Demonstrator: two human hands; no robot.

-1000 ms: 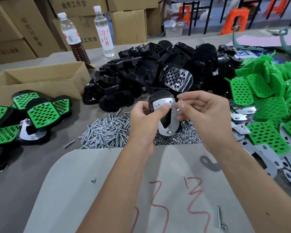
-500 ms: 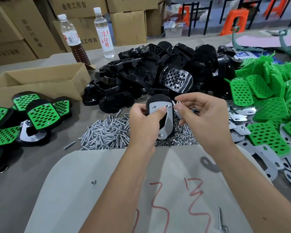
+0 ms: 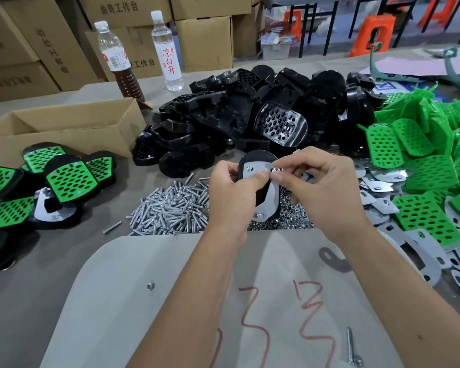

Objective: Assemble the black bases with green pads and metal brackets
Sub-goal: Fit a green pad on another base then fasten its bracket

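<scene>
At the far left lie the finished pieces [image 3: 64, 179] — black bases with green pads already on them — and behind them stands an open cardboard box [image 3: 72, 126]. Two bottles [image 3: 168, 49] stand further away, near stacked cartons.

In the middle, a pile of screws [image 3: 170, 205] lies on the table, and behind it a big heap of black bases [image 3: 237, 112]. Your left hand [image 3: 231, 192] grips one black base [image 3: 258, 158] with a metal bracket [image 3: 271, 197] on its upper face; the thumb presses on the bracket, and the piece is held up above the nuts [image 3: 290, 221] and screws. Your right hand [image 3: 322, 187] pinches a small nut [image 3: 276, 169] between thumb and forefinger, right at the top corner of the bracket, touching it.

To the right, loose metal brackets [image 3: 383, 187] lie flat on the table, and beyond them a heap of green pads [image 3: 430, 166]. Near you is a grey board [image 3: 170, 301] with red marks — one single screw [image 3: 350, 346] lies on its right part.
</scene>
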